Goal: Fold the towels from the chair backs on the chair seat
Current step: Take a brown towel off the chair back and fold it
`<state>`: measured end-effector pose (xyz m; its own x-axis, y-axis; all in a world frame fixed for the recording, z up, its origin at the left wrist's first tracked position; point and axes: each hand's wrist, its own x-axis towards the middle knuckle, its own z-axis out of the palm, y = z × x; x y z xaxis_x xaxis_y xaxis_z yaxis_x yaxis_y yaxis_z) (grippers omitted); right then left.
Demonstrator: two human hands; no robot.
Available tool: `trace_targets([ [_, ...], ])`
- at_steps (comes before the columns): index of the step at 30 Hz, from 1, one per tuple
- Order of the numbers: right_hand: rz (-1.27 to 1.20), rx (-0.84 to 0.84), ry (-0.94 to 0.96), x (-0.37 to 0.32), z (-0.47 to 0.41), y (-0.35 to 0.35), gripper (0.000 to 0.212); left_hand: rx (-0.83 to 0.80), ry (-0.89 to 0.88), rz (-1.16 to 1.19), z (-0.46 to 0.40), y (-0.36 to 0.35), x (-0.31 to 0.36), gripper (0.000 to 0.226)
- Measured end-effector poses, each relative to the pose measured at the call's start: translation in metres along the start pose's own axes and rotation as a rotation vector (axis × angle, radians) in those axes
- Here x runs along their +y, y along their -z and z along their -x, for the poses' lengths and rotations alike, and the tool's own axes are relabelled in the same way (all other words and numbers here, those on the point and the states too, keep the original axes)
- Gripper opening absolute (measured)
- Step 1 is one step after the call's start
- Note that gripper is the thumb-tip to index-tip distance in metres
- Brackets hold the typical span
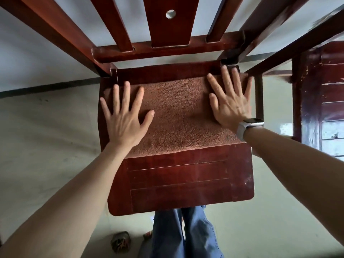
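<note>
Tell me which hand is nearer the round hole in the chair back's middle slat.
Right. The right hand lies flat on the towel's far right corner, below the hole; the left hand is flat on its left side, further down.

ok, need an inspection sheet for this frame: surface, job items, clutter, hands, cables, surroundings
Surface: wooden chair seat, front part bare, scuffed.
Job's things: brown towel lying flat on the rear part of the seat.
Clutter: nothing seen on the seat.
Hands: left hand and right hand both flat, fingers spread, pressing the towel; smartwatch on the right wrist.
Cables: nothing seen.
Surroundings: slatted chair back; second wooden chair to the right; pale floor.
</note>
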<state>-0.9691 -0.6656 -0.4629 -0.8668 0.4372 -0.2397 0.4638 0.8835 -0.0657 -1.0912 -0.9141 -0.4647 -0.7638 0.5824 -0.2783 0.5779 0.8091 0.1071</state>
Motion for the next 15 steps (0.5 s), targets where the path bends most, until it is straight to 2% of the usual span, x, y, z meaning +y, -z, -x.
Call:
trace_targets([
  [3, -0.063, 0.0, -0.143, 0.023, 0.005, 0.008, 0.055, -0.004, 0.144, 0.06, 0.005, 0.006, -0.01, 0.073],
  [5, -0.076, 0.001, -0.123, 0.027, 0.015, 0.015, 0.057, 0.017, 0.184, 0.087, 0.014, 0.012, -0.008, 0.074],
  [9, -0.041, -0.03, 0.065, 0.011, 0.046, 0.012, 0.057, 0.01, 0.071, 0.073, 0.039, 0.004, 0.006, 0.069],
  [12, -0.059, -0.085, -0.015, 0.011, 0.058, -0.002, 0.058, -0.006, 0.095, 0.085, 0.048, -0.008, 0.004, 0.066],
  [15, -0.132, -0.07, -0.029, 0.017, 0.058, -0.005, 0.058, -0.003, 0.089, 0.079, 0.048, -0.01, 0.001, 0.066],
])
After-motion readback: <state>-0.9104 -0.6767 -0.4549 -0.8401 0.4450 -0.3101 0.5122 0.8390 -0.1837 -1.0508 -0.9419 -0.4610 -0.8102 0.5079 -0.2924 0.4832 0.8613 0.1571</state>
